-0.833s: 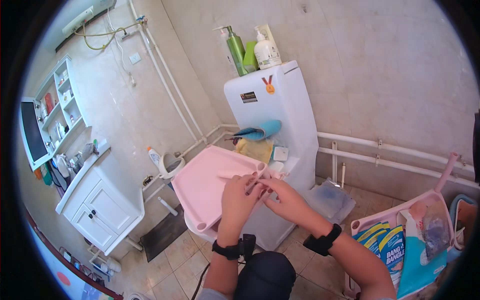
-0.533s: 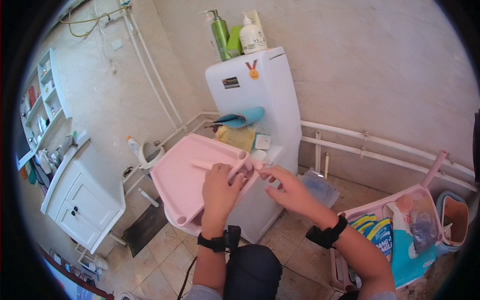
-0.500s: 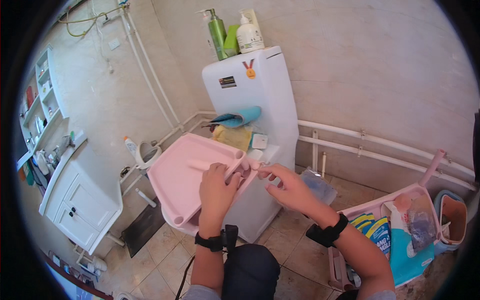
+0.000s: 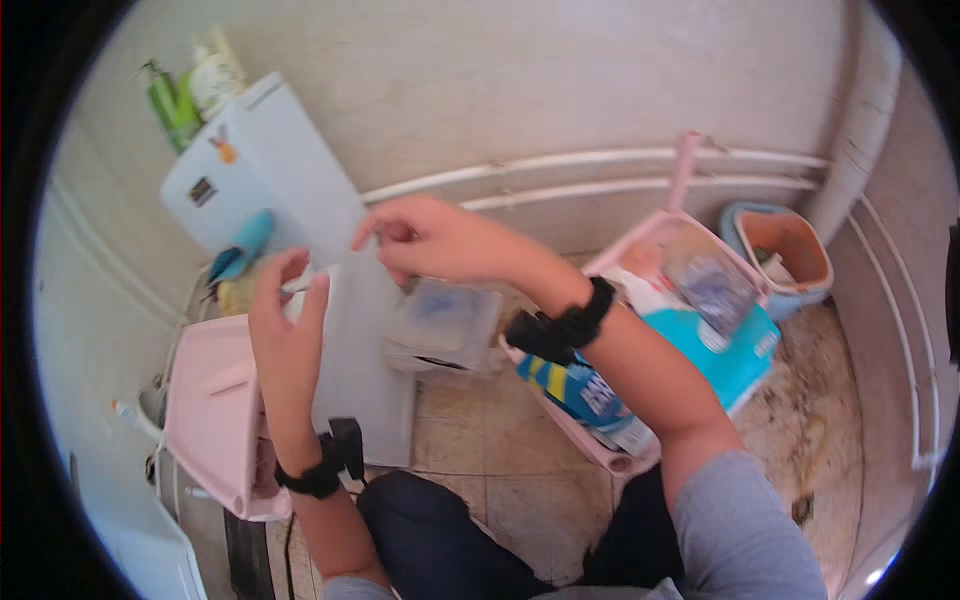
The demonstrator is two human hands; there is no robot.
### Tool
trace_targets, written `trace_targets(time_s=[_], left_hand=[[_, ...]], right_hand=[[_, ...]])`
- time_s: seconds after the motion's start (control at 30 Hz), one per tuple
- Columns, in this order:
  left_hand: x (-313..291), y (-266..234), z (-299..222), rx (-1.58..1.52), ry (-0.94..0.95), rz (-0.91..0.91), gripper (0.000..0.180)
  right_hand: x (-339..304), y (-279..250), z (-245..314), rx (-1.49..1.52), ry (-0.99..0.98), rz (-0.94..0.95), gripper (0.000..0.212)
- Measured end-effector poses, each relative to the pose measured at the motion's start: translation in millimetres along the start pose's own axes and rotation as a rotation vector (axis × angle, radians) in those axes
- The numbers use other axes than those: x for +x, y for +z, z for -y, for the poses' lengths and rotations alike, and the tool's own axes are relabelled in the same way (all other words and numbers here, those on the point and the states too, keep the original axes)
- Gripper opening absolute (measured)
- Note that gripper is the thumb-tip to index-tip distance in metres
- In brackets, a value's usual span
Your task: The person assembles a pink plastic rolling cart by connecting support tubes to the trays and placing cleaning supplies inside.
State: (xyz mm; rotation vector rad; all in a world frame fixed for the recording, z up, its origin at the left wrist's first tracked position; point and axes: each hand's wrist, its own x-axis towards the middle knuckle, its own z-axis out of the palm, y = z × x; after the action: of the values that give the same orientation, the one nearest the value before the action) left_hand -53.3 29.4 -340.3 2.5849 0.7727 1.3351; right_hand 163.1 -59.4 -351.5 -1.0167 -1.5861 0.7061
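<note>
My left hand (image 4: 287,345) is raised in front of a white cabinet-like fixture (image 4: 365,370), its thumb and fingers spread apart with nothing seen held. Just left of it, the pink corner-shaped shelf tray (image 4: 205,400) is untouched, with a short pink piece (image 4: 228,383) lying on it. My right hand (image 4: 435,238) hangs in the air to the right, index finger stretched out and the other fingers loosely bent; it appears to hold nothing, though motion blurs it. Below that hand is a clear plastic box or bag (image 4: 445,320).
At right, a pink shelf tray with a post (image 4: 685,170) holds a turquoise package (image 4: 715,355), blue-yellow packets (image 4: 580,395) and a clear bag (image 4: 718,290). A blue-and-orange bin (image 4: 790,255) stands behind it. White pipes (image 4: 590,165) run along the wall. Bottles (image 4: 175,110) top the fixture.
My view has swung right, so the fixture and pink tray sit farther left. Both hands have come away from the tray, and the right one has lifted and moved rightward.
</note>
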Motion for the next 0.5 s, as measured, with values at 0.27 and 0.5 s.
trace_targets(time_s=[0.27, 0.5], left_hand=[[18, 144, -79, -0.967, -0.128, 0.203, 0.011], [-69, 211, -82, -0.867, -0.147, 0.459, 0.009]], right_hand=[[-52, -77, 24, -0.530, 0.118, -0.230, 0.021], [-103, -118, 14, -0.877, 0.428, -0.184, 0.022]])
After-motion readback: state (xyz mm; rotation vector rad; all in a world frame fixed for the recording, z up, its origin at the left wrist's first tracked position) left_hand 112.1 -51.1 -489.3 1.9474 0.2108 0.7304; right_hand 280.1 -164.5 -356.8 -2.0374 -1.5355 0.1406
